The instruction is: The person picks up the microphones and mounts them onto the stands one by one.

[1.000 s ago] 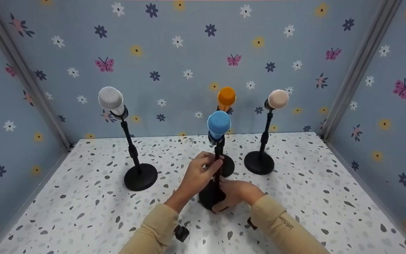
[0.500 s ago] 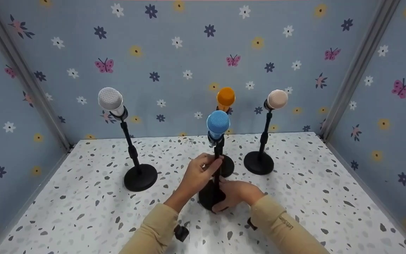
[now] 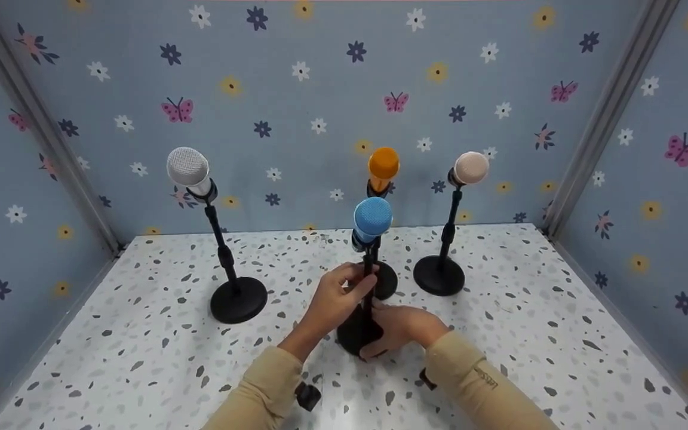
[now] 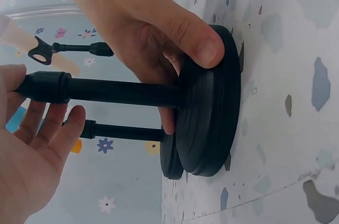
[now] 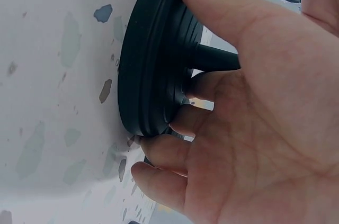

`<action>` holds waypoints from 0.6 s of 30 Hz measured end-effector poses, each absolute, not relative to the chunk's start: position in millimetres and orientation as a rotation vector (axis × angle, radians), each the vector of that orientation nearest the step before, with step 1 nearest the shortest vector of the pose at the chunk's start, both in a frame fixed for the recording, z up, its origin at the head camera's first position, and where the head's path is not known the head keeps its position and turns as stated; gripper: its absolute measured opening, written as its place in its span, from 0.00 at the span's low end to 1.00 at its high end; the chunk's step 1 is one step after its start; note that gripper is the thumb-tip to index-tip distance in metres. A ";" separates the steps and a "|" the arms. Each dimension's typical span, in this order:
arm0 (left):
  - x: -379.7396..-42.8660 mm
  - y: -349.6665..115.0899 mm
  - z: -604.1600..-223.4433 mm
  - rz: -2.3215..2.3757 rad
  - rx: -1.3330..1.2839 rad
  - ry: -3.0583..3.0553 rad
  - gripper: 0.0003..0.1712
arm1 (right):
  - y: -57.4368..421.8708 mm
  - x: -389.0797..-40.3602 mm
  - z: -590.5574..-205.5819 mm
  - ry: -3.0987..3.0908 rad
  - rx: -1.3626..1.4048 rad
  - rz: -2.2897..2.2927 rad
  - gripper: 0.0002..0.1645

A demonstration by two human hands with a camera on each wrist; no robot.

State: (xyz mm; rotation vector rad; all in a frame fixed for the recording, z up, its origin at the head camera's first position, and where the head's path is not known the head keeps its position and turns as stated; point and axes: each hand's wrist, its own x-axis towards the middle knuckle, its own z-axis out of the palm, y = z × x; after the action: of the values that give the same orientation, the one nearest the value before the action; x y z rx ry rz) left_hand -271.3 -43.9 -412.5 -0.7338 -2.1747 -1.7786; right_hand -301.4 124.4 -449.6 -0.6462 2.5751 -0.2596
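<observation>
A blue microphone (image 3: 373, 217) sits in the clip of a black desktop microphone stand (image 4: 127, 92) in the middle of the table. My left hand (image 3: 331, 300) pinches the stand's pole at its adjusting collar (image 4: 47, 87), thumb on one side and fingers on the other. Lower down, my right hand (image 3: 402, 327) grips the round base (image 5: 153, 60). Its thumb lies on the top of the base while the fingers curl about the far side, some near the speckled tabletop. The base stands on the table or just over it, with the pole upright.
Directly behind, an orange microphone (image 3: 384, 163) on its own stand is partly hidden. A white microphone (image 3: 188, 166) stands at the left, a pale pink one (image 3: 472, 168) at the right. Flowered panels (image 3: 296, 101) enclose the speckled table (image 3: 159, 358) at back and sides.
The blue microphone has dropped slightly and shifted a little to the right at the top of its stand. Both hands keep their hold in nearly the same place.
</observation>
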 end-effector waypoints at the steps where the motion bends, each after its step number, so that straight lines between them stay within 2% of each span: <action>1: -272.8 -43.8 -414.2 -1.779 -0.731 -2.175 0.09 | 124.2 -301.3 -449.4 2.575 -0.649 -0.262 0.71; 9: -294.2 -43.5 -441.9 -1.690 -0.716 -2.196 0.09 | 123.8 -300.5 -449.7 2.572 -0.641 -0.257 0.71; 18: -295.9 -44.8 -444.4 -1.667 -0.782 -2.181 0.09 | 124.7 -302.6 -449.8 2.555 -0.642 -0.280 0.69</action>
State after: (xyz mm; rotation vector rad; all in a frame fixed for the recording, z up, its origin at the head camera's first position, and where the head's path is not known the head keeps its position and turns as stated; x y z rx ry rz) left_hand -295.9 -44.8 -444.4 -0.7824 -2.1807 -1.6668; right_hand -302.6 124.7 -449.8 -0.6416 2.5546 -0.2798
